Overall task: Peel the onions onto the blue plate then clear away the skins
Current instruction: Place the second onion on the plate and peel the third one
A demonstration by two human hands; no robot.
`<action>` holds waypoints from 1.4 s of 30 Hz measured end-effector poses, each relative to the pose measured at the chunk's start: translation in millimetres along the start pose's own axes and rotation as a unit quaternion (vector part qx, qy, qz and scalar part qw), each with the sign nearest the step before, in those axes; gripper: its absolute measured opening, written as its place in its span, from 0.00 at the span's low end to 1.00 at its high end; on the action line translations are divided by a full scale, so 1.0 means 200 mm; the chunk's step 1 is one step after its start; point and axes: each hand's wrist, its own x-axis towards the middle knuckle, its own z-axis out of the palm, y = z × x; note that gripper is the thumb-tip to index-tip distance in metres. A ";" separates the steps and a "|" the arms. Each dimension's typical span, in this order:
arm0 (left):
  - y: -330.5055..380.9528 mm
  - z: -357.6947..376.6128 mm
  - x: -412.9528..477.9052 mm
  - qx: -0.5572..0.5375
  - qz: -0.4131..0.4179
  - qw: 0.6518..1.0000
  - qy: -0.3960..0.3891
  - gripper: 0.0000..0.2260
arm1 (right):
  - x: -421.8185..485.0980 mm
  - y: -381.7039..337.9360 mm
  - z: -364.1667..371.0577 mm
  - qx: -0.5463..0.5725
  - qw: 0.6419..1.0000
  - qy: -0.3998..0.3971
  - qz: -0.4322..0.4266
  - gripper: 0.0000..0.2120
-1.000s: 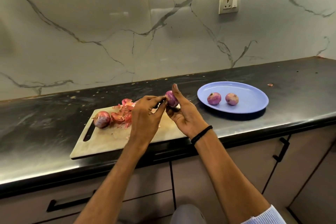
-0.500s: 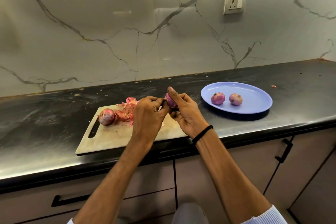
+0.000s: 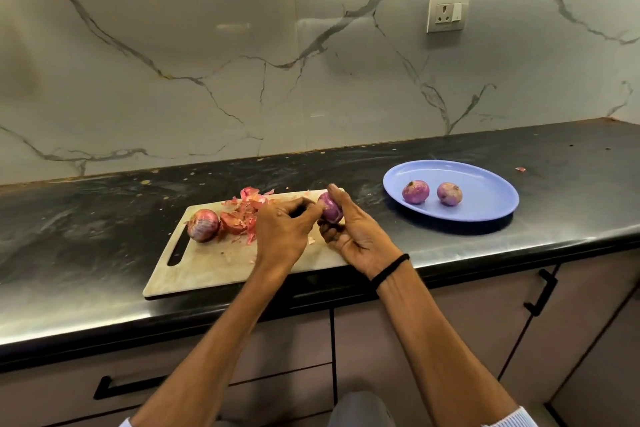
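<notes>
1. The right hand [image 3: 356, 232] cradles a purple onion [image 3: 330, 208] above the cutting board's [image 3: 214, 263] far right corner. Its fingers curl under and round the onion and its thumb stands up along the onion's right side.
2. The left hand [image 3: 282, 236], knuckles up over the board's right half, has its fingertips bunched and pinching at the onion's left side.
3. An unpeeled onion [image 3: 203, 225] sits on the board's left part, just past the handle slot. A heap of pink skins [image 3: 244, 215] lies right beside it, running toward the board's far edge.
4. To the right of the board, apart from it, a blue plate [image 3: 485, 177] carries two peeled onions [image 3: 415, 191] [image 3: 449, 193] side by side.
5. A small skin scrap [image 3: 520, 169] lies beyond the plate, farther right of the board.
6. The board rests on a dark, streaked desk [image 3: 86, 218], its near edge close to the desk's front lip. Behind the board rises a veined marble wall [image 3: 207, 62] with a socket [image 3: 447, 12] up to the right. Below it are cabinet fronts with black handles [image 3: 114, 386].
</notes>
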 end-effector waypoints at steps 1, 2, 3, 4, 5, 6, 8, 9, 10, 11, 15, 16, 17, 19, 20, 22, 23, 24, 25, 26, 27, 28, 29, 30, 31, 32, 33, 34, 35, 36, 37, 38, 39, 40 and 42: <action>-0.01 0.00 -0.01 -0.025 -0.020 0.999 -0.001 0.05 | 0.00 0.00 -0.01 0.004 1.000 0.002 0.005 0.16; -0.01 -0.01 -0.02 -0.041 -0.032 0.999 -0.007 0.05 | 0.01 0.01 -0.01 0.004 1.000 0.005 0.007 0.17; -0.03 -0.01 -0.03 -0.049 -0.037 0.998 -0.016 0.05 | 0.01 0.01 -0.02 0.000 1.000 0.006 0.008 0.18; -0.04 -0.03 -0.03 -0.048 -0.035 0.998 -0.027 0.05 | 0.01 0.01 -0.02 -0.005 1.000 0.008 0.006 0.19; -0.04 -0.04 -0.04 -0.036 -0.025 0.998 -0.037 0.06 | 0.02 0.01 -0.02 -0.010 1.000 0.011 0.004 0.21; -0.05 -0.05 -0.04 -0.017 -0.010 0.999 -0.046 0.06 | 0.02 0.01 -0.02 -0.016 1.000 0.014 -0.001 0.22; -0.04 -0.06 -0.04 0.041 0.033 0.997 -0.052 0.08 | 0.03 0.02 -0.01 -0.035 0.999 0.019 -0.012 0.24; -0.04 -0.06 -0.05 0.075 0.053 0.995 -0.047 0.09 | 0.03 0.02 0.00 -0.050 0.998 0.018 -0.022 0.23; -0.04 -0.07 -0.05 0.104 0.064 0.992 -0.038 0.10 | 0.03 0.02 0.00 -0.067 0.997 0.014 -0.035 0.22; -0.04 -0.07 -0.05 0.124 0.069 0.989 -0.030 0.10 | 0.03 0.03 0.00 -0.085 0.995 0.010 -0.050 0.20; -0.02 -0.10 -0.02 0.136 0.062 0.988 -0.048 0.04 | 0.04 0.03 0.00 -0.156 0.984 0.002 -0.089 0.16; -0.02 -0.11 -0.01 0.142 0.058 0.987 -0.056 0.03 | 0.05 0.04 -0.01 -0.171 0.981 -0.001 -0.095 0.15; -0.02 -0.12 0.00 0.154 0.057 0.984 -0.064 0.03 | 0.05 0.04 -0.01 -0.184 0.978 -0.003 -0.100 0.15; -0.02 -0.12 0.01 0.187 0.068 0.977 -0.079 0.04 | 0.06 0.05 -0.01 -0.199 0.974 -0.005 -0.110 0.14; -0.02 -0.12 0.01 0.210 0.085 0.970 -0.085 0.04 | 0.06 0.05 -0.02 -0.203 0.973 -0.004 -0.112 0.14; -0.02 -0.12 0.01 0.263 0.147 0.949 -0.094 0.05 | 0.07 0.05 -0.01 -0.215 0.970 -0.002 -0.113 0.14; -0.02 -0.12 0.02 0.285 0.176 0.937 -0.101 0.04 | 0.07 0.05 -0.01 -0.222 0.968 0.000 -0.117 0.15; -0.03 -0.11 0.02 0.303 0.195 0.926 -0.108 0.04 | 0.08 0.05 -0.01 -0.229 0.965 0.002 -0.124 0.15; -0.04 -0.11 0.02 0.320 0.205 0.918 -0.114 0.05 | 0.09 0.06 -0.01 -0.236 0.963 0.002 -0.133 0.16; -0.05 -0.11 0.02 0.337 0.207 0.911 -0.120 0.05 | 0.09 0.07 -0.02 -0.241 0.960 0.001 -0.140 0.17; -0.05 -0.11 0.01 0.352 0.205 0.905 -0.125 0.05 | 0.09 0.08 -0.02 -0.248 0.958 0.000 -0.147 0.17; -0.05 -0.11 0.00 0.364 0.201 0.900 -0.129 0.05 | 0.10 0.09 -0.02 -0.257 0.954 -0.001 -0.152 0.17; -0.05 -0.11 0.00 0.372 0.198 0.897 -0.132 0.06 | 0.10 0.09 -0.02 -0.265 0.951 -0.001 -0.156 0.17; -0.05 -0.12 0.00 0.378 0.195 0.895 -0.134 0.06 | 0.10 0.09 -0.02 -0.273 0.949 -0.001 -0.159 0.17; -0.05 -0.12 -0.01 0.381 0.192 0.894 -0.136 0.06 | 0.10 0.09 -0.02 -0.277 0.948 -0.001 -0.158 0.17; -0.05 -0.12 0.00 0.382 0.189 0.894 -0.138 0.06 | 0.11 0.09 -0.02 -0.278 0.948 -0.002 -0.154 0.17; -0.05 -0.12 0.00 0.381 0.186 0.894 -0.142 0.06 | 0.11 0.09 -0.02 -0.277 0.949 -0.004 -0.150 0.17; -0.05 -0.12 0.01 0.381 0.184 0.894 -0.147 0.07 | 0.11 0.09 -0.02 -0.273 0.951 -0.007 -0.147 0.17; -0.04 -0.11 0.01 0.386 0.178 0.892 -0.155 0.08 | 0.11 0.09 -0.02 -0.269 0.952 -0.009 -0.145 0.17; -0.04 -0.10 0.02 0.392 0.169 0.889 -0.164 0.10 | 0.12 0.09 -0.03 -0.264 0.954 -0.011 -0.145 0.17; -0.03 -0.09 0.02 0.397 0.160 0.888 -0.168 0.11 | 0.12 0.09 -0.03 -0.258 0.955 -0.011 -0.147 0.17; -0.02 -0.08 0.02 0.400 0.153 0.888 -0.168 0.12 | 0.12 0.09 -0.03 -0.251 0.956 -0.010 -0.149 0.17; -0.02 -0.07 0.02 0.401 0.149 0.889 -0.163 0.12 | 0.12 0.09 -0.04 -0.245 0.958 -0.008 -0.149 0.17; -0.01 -0.07 0.02 0.403 0.145 0.889 -0.158 0.13 | 0.12 0.10 -0.04 -0.241 0.959 -0.008 -0.150 0.17; 0.00 -0.06 0.01 0.404 0.136 0.891 -0.154 0.13 | 0.11 0.10 -0.04 -0.235 0.960 -0.009 -0.148 0.17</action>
